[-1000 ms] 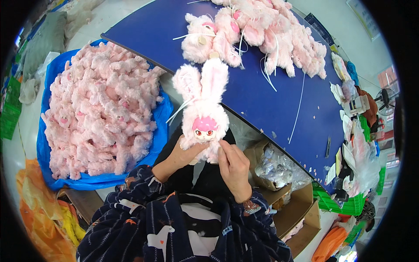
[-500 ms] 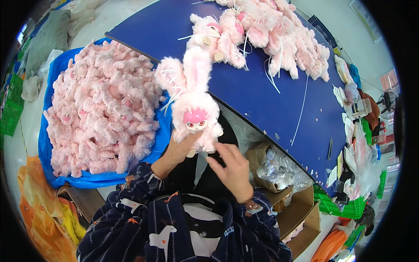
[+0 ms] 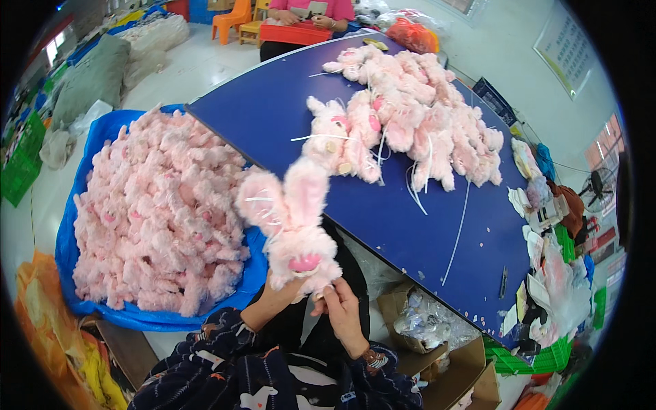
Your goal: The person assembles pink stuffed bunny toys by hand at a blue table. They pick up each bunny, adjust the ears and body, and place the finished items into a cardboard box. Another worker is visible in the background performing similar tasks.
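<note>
Over my lap is a pink plush rabbit toy (image 3: 298, 244) with long upright ears and a bright pink patch on its head; its face is tipped mostly out of sight. My left hand (image 3: 272, 306) is closed round its body from below, fingers partly hidden behind the fur. At the toy's lower right, my right hand (image 3: 344, 318) pinches its foot between thumb and fingers. White strings or ties hang across the toy's left ear. To the left, a heap of similar pink plush toys (image 3: 157, 212) fills a blue sheet-lined container (image 3: 67, 253).
More pink plush toys (image 3: 417, 109) with white ties lie on the blue table (image 3: 389, 212), near a small cutter (image 3: 503, 282). Cardboard boxes (image 3: 471, 376) stand below its right edge. Beyond the table sits a person in pink (image 3: 335, 8) with a red tray (image 3: 294, 34).
My view has tilted up, bringing the far person into sight. The toy's head has tipped forward, hiding its eyes. My right hand has closed from spread fingers onto the toy's foot.
</note>
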Demonstrator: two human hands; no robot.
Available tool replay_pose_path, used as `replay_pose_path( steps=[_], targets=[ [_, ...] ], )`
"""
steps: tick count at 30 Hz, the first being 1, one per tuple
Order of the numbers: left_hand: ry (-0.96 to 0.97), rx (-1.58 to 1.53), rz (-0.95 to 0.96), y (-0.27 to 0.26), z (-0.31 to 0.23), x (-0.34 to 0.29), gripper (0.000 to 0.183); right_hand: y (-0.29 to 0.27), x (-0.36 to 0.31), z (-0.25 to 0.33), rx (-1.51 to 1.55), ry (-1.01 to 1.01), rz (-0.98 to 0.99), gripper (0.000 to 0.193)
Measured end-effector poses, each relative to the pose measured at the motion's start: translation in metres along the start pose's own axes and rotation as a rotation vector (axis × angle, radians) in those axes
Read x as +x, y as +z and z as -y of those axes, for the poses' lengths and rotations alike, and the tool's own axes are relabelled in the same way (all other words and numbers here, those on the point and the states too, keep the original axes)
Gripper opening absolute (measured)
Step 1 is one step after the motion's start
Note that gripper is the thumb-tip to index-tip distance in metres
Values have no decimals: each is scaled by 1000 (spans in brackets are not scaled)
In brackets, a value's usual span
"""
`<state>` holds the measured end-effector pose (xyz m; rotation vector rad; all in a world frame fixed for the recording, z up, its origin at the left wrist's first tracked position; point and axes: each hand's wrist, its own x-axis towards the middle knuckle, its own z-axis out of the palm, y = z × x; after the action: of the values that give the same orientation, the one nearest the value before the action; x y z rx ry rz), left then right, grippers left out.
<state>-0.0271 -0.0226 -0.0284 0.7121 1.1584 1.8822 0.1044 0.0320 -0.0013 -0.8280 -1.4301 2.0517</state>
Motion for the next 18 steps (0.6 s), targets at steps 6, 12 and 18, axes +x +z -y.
replay_pose_path(
  steps=[6,12,18],
  targets=[
    [75,89,-42,-12,7,0,35,14,-2,9,533,264,52,23],
    [333,318,-59,-18,10,1,38,11,2,1,1391,653,213,16],
    [420,493,156,-45,38,7,36,13,7,-6,1173,683,197,15]
  ],
)
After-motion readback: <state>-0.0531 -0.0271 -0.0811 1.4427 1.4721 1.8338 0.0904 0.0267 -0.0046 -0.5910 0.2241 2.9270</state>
